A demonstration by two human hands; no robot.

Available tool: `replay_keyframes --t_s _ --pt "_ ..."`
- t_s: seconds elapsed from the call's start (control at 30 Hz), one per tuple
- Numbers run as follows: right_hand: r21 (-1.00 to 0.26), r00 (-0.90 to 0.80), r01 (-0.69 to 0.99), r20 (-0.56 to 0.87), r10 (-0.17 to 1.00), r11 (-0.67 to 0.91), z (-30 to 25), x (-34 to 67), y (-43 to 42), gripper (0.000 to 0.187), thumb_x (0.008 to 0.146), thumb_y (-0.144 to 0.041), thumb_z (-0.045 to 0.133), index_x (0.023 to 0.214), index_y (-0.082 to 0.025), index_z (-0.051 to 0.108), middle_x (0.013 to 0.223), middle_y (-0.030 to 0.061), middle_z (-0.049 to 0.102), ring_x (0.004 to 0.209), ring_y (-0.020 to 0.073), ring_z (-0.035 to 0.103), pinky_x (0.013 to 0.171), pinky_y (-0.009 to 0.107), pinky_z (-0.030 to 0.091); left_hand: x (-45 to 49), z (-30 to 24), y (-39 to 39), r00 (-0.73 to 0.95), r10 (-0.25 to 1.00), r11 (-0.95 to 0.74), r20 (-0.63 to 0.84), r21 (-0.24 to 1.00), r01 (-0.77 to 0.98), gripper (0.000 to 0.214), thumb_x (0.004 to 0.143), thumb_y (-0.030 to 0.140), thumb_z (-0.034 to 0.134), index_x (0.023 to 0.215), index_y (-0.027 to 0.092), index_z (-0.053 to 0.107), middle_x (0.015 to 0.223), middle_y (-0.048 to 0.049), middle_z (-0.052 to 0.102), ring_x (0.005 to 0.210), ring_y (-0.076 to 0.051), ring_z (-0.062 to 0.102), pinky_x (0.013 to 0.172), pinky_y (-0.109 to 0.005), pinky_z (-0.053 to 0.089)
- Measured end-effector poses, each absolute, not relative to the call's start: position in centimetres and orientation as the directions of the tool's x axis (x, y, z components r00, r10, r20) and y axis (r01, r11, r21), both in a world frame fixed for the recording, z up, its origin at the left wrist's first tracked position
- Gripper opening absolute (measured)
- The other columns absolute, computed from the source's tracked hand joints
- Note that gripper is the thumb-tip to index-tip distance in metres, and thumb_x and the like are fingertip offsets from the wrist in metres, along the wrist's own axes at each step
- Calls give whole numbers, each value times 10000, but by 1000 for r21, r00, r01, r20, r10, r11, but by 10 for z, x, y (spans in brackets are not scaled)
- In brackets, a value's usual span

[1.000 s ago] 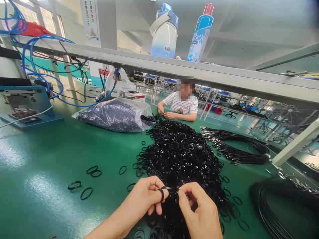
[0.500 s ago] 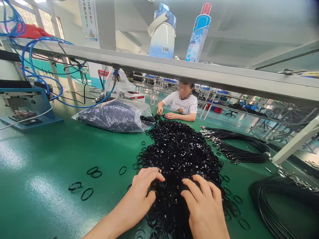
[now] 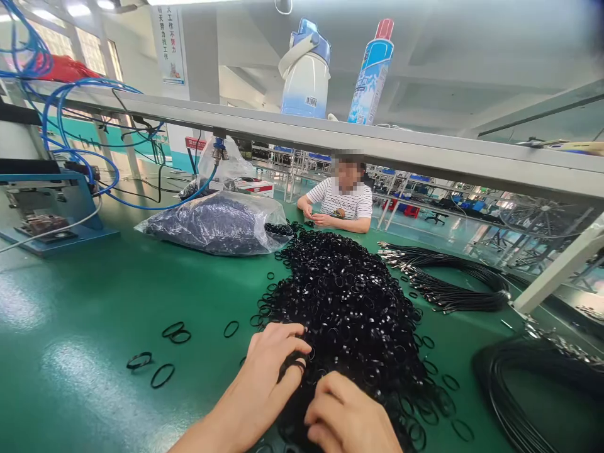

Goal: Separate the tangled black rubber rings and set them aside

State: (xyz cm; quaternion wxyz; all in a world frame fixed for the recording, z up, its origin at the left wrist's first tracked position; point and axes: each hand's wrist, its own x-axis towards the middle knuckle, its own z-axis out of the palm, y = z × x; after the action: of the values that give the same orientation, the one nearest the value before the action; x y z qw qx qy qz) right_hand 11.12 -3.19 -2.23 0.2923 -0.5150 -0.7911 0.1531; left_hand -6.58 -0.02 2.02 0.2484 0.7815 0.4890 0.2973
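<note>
A large heap of black rubber rings [image 3: 352,314] lies on the green table [image 3: 75,314], and both my hands are at its near side. My left hand [image 3: 262,384] curls its fingers around a few rings at the heap's edge. My right hand [image 3: 344,415] rests lower down on the heap, fingers loose, with no ring visibly held. Several loose rings [image 3: 163,376] lie apart on the green surface to the left. The heap hides the table beneath it.
Across the table sit a co-worker [image 3: 340,201] and a plastic bag of black rings [image 3: 212,225]. Coiled black cables with metal ends [image 3: 443,283] lie right, with another coil [image 3: 519,384] nearer. A metal shelf bar [image 3: 302,126] crosses overhead; a bench machine [image 3: 40,211] stands left.
A second ago my hands pinched a ring between them. They then spread over the heap. Now my right hand has drawn back toward me and my left fingers have curled in.
</note>
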Motion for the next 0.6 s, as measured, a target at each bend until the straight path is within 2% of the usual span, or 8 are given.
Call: replay_keyframes --t_s 0.07,0.13,0.2,0.3,0.4,0.47,0.53,0.6 --pt "-761 -226 568 224 948 315 -9 121 -25 123 697 -121 557 722 -229 611 718 -27 633 661 128 595 584 203 404 -64 24 -5 344 919 -364 192 749 554 304 873 235 367 1050 349 586 1345 40 454 1266 -213 336 1059 -458 286" --pt "-936 -148 340 47 988 95 0 127 -20 31 726 -224 594 740 -196 596 644 -18 612 611 133 597 511 194 398 -62 27 -8 331 927 -327 175 808 490 317 889 273 343 1046 362 603 1351 39 449 1273 -218 337 1066 -464 280" --pt "-993 -110 108 -51 993 -39 2 128 -17 194 694 -334 670 761 -173 584 619 -7 611 586 146 614 439 177 377 -58 30 -10 333 929 -302 160 849 433 300 893 316 357 995 343 638 1307 17 489 1229 -224 396 1051 -445 307" --pt "-998 -64 -64 -26 998 -30 -3 122 -17 318 622 -410 749 732 -152 599 584 1 615 531 138 607 395 156 349 -52 31 -8 424 893 -325 150 867 378 232 870 364 451 881 281 667 1149 -22 581 1105 -218 487 979 -370 379" --pt "-996 9 -90 3 1000 3 -6 121 -16 318 602 -408 768 684 -148 605 545 1 612 503 127 593 398 156 351 -50 26 -4 419 890 -341 178 870 356 224 853 348 498 722 221 629 896 -18 618 909 -186 531 822 -284 427" --pt "-998 101 -61 29 994 35 -5 127 -15 282 624 -387 753 680 -158 599 554 -5 611 508 126 591 406 161 366 -51 21 0 340 930 -261 141 905 337 254 853 371 498 697 204 608 776 0 588 765 -159 508 700 -249 412" --pt "-996 145 63 75 987 66 -4 137 -14 217 679 -366 708 698 -173 611 581 -2 625 530 138 602 437 186 418 -52 18 3 299 952 -155 68 947 280 268 847 403 503 724 192 614 727 15 558 696 -141 470 639 -234 384" --pt "-944 120 296 187 975 145 -4 145 -14 131 741 -320 638 769 -196 668 706 31 689 661 185 653 587 259 517 -53 17 4 306 952 -92 21 972 218 271 845 405 506 742 181 618 709 24 541 689 -135 455 636 -228 372"
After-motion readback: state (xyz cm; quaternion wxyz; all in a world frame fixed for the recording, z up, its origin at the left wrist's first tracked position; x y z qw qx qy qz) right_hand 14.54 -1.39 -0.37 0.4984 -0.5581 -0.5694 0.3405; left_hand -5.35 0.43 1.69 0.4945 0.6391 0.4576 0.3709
